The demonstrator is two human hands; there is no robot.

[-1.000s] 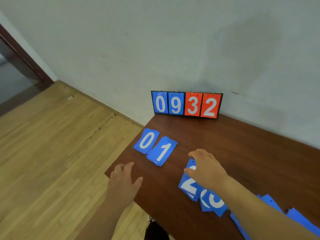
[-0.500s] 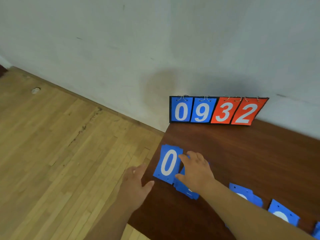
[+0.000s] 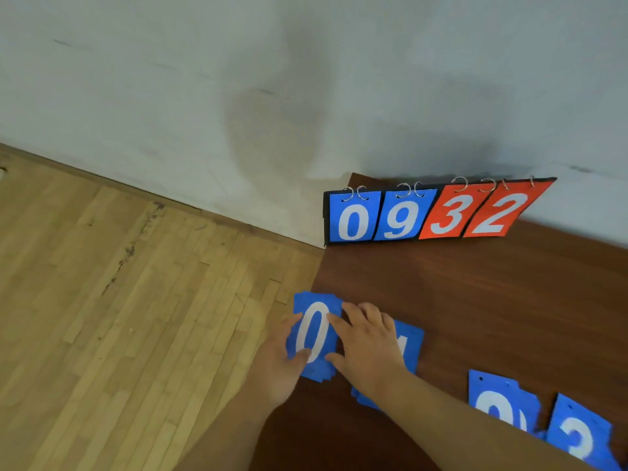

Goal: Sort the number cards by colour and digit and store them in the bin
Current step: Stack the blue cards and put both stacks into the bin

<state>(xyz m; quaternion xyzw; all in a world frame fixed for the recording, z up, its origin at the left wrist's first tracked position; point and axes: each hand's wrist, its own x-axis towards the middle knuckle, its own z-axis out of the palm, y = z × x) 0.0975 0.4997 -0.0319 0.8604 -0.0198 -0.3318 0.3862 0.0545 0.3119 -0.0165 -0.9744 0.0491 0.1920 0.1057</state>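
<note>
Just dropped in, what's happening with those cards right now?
A person is laying out blue number cards at the table's left edge. The left hand and right hand both rest on the blue 0 card; the right also covers much of the blue 1 card. More blue cards lie rightward. No bin shows.

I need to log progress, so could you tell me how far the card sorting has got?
Early. Blue 0 card and blue 1 card lie side by side at the table edge. Left hand and right hand rest on them. Other blue cards remain loose; no bin is visible.
</note>
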